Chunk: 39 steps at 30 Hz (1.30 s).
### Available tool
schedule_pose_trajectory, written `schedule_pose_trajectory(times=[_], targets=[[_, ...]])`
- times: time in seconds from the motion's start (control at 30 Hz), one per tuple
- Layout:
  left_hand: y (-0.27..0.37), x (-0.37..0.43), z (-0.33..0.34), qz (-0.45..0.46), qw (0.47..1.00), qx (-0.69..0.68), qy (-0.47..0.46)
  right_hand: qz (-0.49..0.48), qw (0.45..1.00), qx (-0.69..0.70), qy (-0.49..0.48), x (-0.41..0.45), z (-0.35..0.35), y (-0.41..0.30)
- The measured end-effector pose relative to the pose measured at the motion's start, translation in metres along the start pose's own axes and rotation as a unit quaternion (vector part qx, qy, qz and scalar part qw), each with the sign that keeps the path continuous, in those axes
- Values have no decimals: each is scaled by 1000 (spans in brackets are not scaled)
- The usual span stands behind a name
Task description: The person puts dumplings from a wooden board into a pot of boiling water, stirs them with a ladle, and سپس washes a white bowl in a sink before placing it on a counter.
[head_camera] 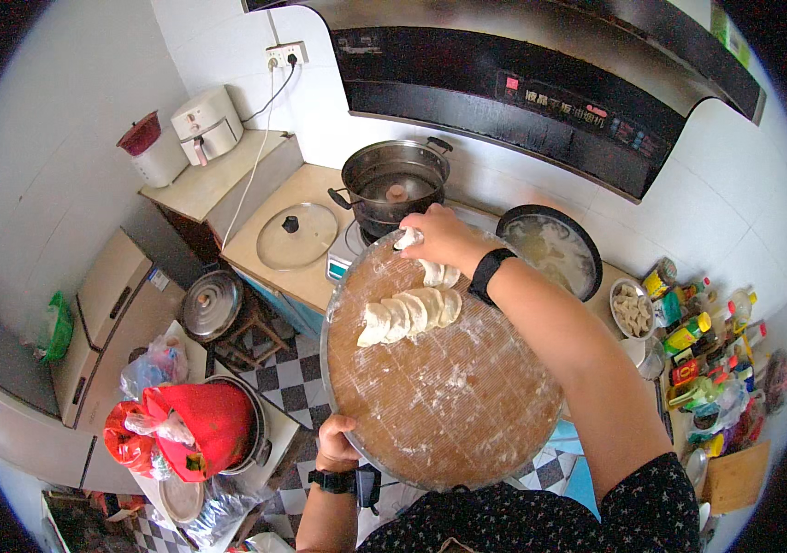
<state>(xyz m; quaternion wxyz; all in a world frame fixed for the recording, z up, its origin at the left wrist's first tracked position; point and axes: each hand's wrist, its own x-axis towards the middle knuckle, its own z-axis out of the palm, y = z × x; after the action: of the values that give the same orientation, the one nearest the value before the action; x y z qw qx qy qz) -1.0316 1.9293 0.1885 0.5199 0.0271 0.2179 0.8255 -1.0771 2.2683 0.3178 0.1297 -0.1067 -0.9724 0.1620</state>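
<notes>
My left hand [338,442] grips the lower left rim of a round, flour-dusted tray [455,408], which is held up before me. Above the tray's far edge, my right hand [438,238] pinches a white dumpling [408,239] between thumb and fingers. Several floured dumplings [410,314] lie overlapping in a row on the upper half of the tray, and a few more [436,272] lie just below my right hand. Just beyond that hand stands a deep metal pot [395,176] with dark handles. A glass lid [296,236] lies on the counter left of the pot.
A wide black pan [552,249] with cloudy liquid sits right of the pot, near a bowl of dumplings [632,309] and crowded bottles [687,334]. An air fryer [206,124] stands at back left. A red bag [203,428] covers a pot at lower left. A range hood [504,90] hangs above.
</notes>
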Motion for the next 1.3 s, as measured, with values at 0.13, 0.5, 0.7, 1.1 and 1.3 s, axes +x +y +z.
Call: schedule_pose_trajectory(times=[0.13,0.5,0.7,1.1,1.3], targets=[[-2,3,8,-13,1000,-6,-11,45,989,142,7,2,-6,37],[0,-4,13,45,997,-60,14,236,968,-37,-82,-104,-65,199],[9,-6,23,71,995,48,58,164,963,-180,-114,-180,-11,246],[-1,7,26,27,999,0,37,96,990,-80,71,-108,-54,110],[-5,6,25,21,999,28,27,137,989,9,-58,-50,-43,0]])
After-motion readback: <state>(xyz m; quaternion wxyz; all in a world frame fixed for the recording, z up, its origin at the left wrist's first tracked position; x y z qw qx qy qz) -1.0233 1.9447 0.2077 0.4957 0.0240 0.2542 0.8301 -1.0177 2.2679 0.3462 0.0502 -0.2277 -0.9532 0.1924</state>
